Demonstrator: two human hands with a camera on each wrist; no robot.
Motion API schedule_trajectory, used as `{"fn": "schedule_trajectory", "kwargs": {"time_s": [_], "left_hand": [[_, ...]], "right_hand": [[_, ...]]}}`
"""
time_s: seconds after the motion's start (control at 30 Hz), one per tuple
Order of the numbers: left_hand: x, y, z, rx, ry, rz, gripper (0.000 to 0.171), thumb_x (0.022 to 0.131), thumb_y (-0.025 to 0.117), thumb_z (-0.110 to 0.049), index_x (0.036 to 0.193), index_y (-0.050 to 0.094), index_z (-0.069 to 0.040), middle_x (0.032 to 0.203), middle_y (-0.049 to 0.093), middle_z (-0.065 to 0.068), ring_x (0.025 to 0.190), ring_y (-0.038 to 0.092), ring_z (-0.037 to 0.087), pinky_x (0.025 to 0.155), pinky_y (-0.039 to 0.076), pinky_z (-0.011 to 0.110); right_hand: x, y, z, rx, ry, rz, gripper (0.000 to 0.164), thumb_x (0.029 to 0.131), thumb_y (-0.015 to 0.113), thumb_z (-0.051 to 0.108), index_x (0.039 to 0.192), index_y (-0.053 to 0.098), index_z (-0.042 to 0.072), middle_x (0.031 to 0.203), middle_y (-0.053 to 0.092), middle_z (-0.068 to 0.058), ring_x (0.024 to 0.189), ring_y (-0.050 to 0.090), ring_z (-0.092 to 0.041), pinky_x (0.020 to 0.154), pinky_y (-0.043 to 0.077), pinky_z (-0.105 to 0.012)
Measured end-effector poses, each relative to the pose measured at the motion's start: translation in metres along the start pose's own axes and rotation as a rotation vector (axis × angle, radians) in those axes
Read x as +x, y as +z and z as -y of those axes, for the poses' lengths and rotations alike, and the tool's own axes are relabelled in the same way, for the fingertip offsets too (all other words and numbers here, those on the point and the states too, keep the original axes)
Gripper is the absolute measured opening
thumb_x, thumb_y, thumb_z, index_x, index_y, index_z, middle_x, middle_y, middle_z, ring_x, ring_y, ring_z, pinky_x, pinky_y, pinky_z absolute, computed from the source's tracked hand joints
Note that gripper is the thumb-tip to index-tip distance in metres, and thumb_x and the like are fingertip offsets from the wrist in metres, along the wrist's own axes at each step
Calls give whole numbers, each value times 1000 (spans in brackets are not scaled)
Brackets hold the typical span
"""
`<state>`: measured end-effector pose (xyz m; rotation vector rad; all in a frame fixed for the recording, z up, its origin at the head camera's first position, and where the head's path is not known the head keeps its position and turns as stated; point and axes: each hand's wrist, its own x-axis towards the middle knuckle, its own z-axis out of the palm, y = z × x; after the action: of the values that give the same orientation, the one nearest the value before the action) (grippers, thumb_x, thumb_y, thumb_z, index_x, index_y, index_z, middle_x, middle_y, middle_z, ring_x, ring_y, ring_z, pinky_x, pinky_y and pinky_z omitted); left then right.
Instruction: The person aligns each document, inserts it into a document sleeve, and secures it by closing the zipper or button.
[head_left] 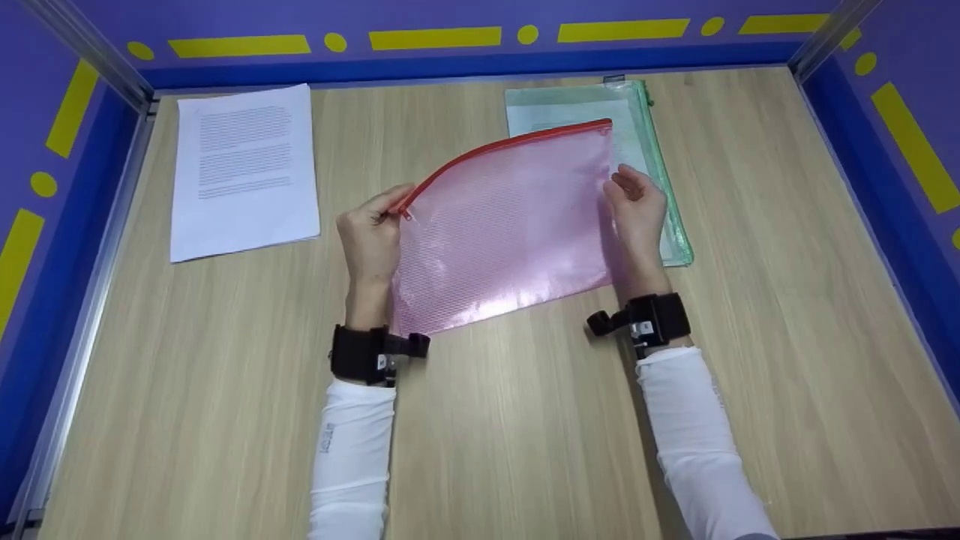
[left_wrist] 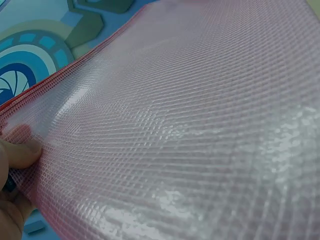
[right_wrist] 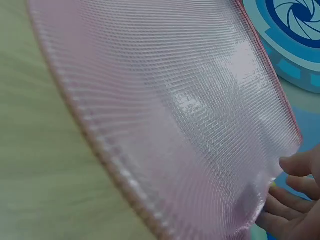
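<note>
A pink translucent mesh zipper pouch (head_left: 502,225) is held up at a tilt above the table, its red zipper edge (head_left: 525,138) bowed along the top. My left hand (head_left: 373,236) pinches its upper left corner beside the zipper pull (head_left: 406,213). In the left wrist view, the thumb (left_wrist: 22,152) lies on the pouch's near face. At the opposite side edge, my right hand (head_left: 636,214) holds the pouch between thumb and fingers. The right wrist view shows the thumb (right_wrist: 297,162) at that edge, with fingers partly behind it. Whether the zipper is fully closed is unclear.
A stack of printed paper sheets (head_left: 244,217) lies at the table's back left. Behind my right hand, a green zipper pouch (head_left: 675,225) lies flat with a printed sheet inside, partly covered by the pink pouch. Blue and purple walls (head_left: 450,71) border the wooden table (head_left: 517,435).
</note>
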<state>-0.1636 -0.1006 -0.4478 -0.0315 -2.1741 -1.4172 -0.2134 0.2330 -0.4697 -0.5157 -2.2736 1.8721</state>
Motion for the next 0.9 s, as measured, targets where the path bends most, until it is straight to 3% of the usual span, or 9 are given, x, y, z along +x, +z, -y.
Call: {"fn": "schedule_trajectory", "kwargs": {"time_s": [0.1,0.23,0.4,0.57,0.7,0.9], "left_hand": [[-1,3,-2,31,28,1,29,87,58,14,100,78,-1,101,77,15,99,75,24,85,60,32],[-2,5,-5,91,77,5,29,86,59,14,99,78,-2,101,77,14,99,75,25,87,60,30],[-3,9,-11,128,113,3,31,84,59,15,99,79,-4,101,77,13,98,75,25,87,59,31],[-5,14,-13,145,151,14,29,84,61,14,100,78,-3,102,77,12,97,75,26,87,60,32],[-8,19,-16,162,183,30,32,83,60,15,101,78,-4,103,77,11,96,76,27,88,59,33],[-13,23,-21,206,214,79,39,81,55,19,104,77,-4,106,77,12,97,75,28,88,59,35]], "right_hand": [[-4,3,4,-62,-100,-45,39,97,62,15,133,60,2,133,64,-16,120,61,-21,102,50,-26],[-12,12,9,-81,-269,-53,29,96,64,14,119,69,-2,118,72,-17,103,69,-16,89,53,-20],[-31,32,18,-93,-492,50,23,93,67,12,108,73,-5,104,75,-20,88,70,-9,81,54,-14],[-54,51,29,-124,-690,173,23,92,69,10,106,72,-8,101,75,-22,94,74,-27,90,57,-26],[-72,60,38,-187,-805,249,24,91,71,13,105,73,-6,102,75,-21,98,73,-32,94,57,-35],[-94,70,45,-266,-961,326,26,88,75,17,104,73,-4,100,76,-18,96,74,-29,90,58,-37]]}}
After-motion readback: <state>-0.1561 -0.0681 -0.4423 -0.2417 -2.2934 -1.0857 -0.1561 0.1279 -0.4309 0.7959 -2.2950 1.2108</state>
